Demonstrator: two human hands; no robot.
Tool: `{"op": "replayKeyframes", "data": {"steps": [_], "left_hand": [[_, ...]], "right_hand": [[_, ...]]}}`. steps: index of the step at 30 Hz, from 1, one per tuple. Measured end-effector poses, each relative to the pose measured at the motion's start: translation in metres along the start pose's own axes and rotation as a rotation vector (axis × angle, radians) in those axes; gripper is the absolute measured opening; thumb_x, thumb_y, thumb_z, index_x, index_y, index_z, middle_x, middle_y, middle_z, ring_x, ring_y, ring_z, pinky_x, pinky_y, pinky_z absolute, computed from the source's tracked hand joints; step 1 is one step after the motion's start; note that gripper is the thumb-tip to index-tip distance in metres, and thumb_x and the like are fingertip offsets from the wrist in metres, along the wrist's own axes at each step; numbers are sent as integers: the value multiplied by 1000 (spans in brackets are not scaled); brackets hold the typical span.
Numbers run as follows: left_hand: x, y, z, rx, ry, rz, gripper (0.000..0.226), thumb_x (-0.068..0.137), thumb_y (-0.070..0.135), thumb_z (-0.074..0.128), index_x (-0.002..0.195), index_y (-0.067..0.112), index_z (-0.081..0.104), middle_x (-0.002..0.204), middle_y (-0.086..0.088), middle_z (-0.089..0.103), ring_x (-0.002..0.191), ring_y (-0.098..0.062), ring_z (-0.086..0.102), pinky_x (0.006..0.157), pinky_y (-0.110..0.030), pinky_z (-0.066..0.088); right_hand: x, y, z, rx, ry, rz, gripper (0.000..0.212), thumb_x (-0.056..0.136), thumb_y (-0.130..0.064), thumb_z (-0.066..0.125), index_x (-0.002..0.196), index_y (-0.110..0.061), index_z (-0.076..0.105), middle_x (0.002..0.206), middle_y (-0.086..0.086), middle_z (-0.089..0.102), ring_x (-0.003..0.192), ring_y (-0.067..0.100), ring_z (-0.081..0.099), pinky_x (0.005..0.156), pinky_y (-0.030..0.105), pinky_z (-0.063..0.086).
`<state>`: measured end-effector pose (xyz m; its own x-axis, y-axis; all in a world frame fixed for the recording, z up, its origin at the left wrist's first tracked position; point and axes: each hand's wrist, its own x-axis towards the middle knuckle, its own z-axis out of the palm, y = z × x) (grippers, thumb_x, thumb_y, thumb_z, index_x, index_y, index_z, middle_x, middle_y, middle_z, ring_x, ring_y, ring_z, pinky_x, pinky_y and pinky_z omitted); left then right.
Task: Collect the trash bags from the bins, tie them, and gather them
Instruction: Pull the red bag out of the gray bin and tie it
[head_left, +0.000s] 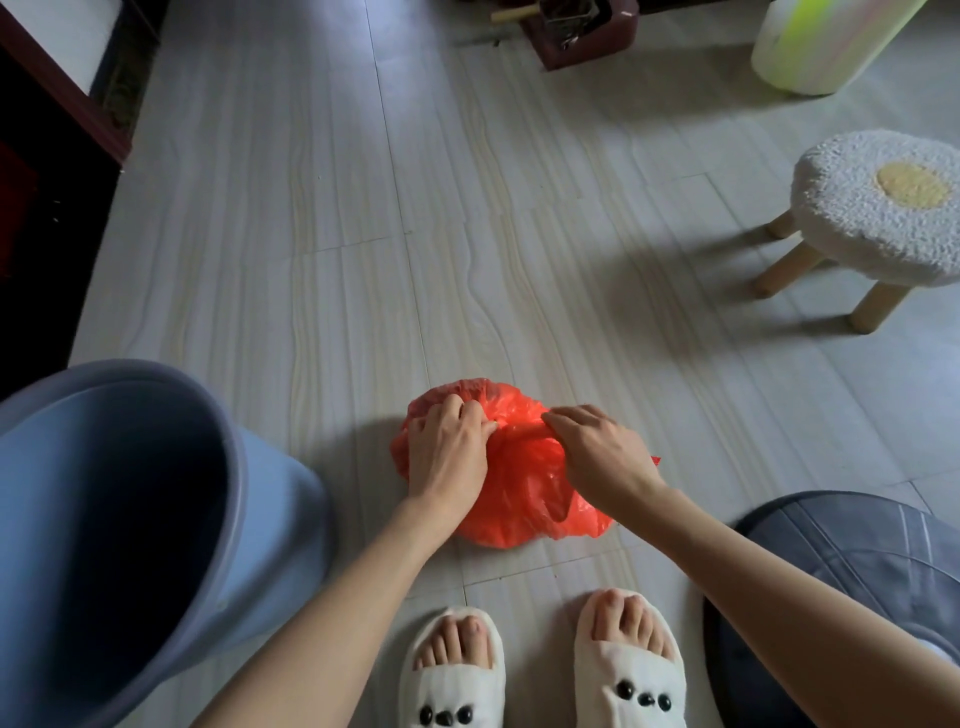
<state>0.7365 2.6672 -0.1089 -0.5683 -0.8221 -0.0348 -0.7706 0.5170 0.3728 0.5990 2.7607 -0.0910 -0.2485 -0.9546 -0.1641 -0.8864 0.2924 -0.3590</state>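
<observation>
Floor position: red trash bag (524, 488) lies on the pale tiled floor (322, 249), directly ahead of two feet in white open-toe slippers (540, 675).

Left hand (447, 447): palm down on the bag's left upper portion, fingers curled and gripping gathered plastic near the bag's centre.

Right hand (597, 452): palm down on the bag's right upper portion, fingers curled and pinching a twisted strand of plastic. Both sets of fingertips nearly meet over the bag's gathered mouth.

Surroundings: blue bin (130, 519) stands just left of the left forearm, tilted in view, with its dark interior visible. A grey round object (857, 561) sits at the lower right. A fluffy white stool (878, 218) with wooden legs stands well apart, to the upper right.
</observation>
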Motion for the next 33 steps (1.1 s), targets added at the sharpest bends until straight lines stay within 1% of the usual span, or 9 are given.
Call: {"op": "replayKeyframes", "data": {"steps": [4, 8, 12, 16, 18, 21, 24, 30, 33], "left_hand": [[-1, -4, -1, 121, 88, 165, 39, 87, 36, 39, 63, 11, 58, 66, -6, 60, 64, -28, 61, 61, -38, 48], [2, -20, 0, 258, 142, 426, 37, 85, 35, 44, 54, 16, 53, 56, 1, 56, 55, -20, 58, 60, -26, 29], [-1, -45, 4, 328, 183, 468, 40, 89, 30, 44, 54, 15, 52, 55, 0, 53, 53, -21, 54, 58, -29, 28], [-11, -52, 14, 317, 213, 415, 38, 87, 28, 48, 51, 15, 51, 53, -1, 52, 52, -22, 54, 60, -31, 26], [-11, -52, 21, 246, 191, 355, 37, 86, 29, 50, 52, 15, 52, 55, -1, 52, 55, -22, 54, 60, -32, 28], [-7, -61, 29, 47, 203, 245, 31, 84, 31, 51, 58, 13, 55, 64, -2, 55, 64, -20, 53, 63, -31, 34], [-7, -69, 33, -64, 142, 141, 28, 83, 34, 45, 82, 12, 62, 84, -6, 63, 82, -19, 53, 75, -31, 39], [-6, -50, 24, -200, -188, -160, 42, 90, 40, 41, 115, 13, 60, 113, -7, 64, 108, -25, 59, 95, -36, 45], [-2, -28, -10, -179, -278, -328, 36, 95, 28, 44, 126, 13, 53, 126, -10, 57, 119, -26, 51, 101, -35, 37]], "right_hand": [[0, 7, 1, -68, 94, 26, 40, 83, -3, 46, 120, -16, 56, 106, 9, 57, 100, 30, 54, 57, 32, 36], [-4, 28, 1, -204, 97, -64, 28, 60, -4, 66, 88, -11, 66, 59, 6, 57, 53, 28, 60, 39, 26, 37], [-7, 53, 5, -205, 141, -16, 32, 61, -8, 43, 79, -14, 68, 49, 2, 54, 40, 25, 56, 33, 20, 26], [-12, 67, 20, -153, 31, 46, 31, 63, 7, 59, 84, -13, 69, 57, 5, 58, 50, 29, 60, 37, 26, 35], [-9, 71, 25, -42, 58, 33, 21, 71, -5, 66, 90, -13, 71, 74, 7, 63, 69, 32, 63, 52, 30, 39], [-1, 62, 18, 104, 80, -118, 54, 72, -27, 54, 125, -16, 54, 114, 10, 58, 105, 30, 54, 82, 37, 38], [4, 31, 18, 27, 56, -347, 76, 71, -42, 50, 140, -23, 28, 138, 7, 46, 123, 25, 45, 92, 37, 38], [31, 12, 41, -230, -185, -278, 57, 59, -32, 76, 113, -26, 56, 94, 7, 62, 74, 30, 59, 56, 41, 55], [22, 0, 11, -103, -301, -44, 40, 83, -23, 57, 123, -22, 49, 109, 10, 53, 98, 35, 52, 73, 42, 50]]}}
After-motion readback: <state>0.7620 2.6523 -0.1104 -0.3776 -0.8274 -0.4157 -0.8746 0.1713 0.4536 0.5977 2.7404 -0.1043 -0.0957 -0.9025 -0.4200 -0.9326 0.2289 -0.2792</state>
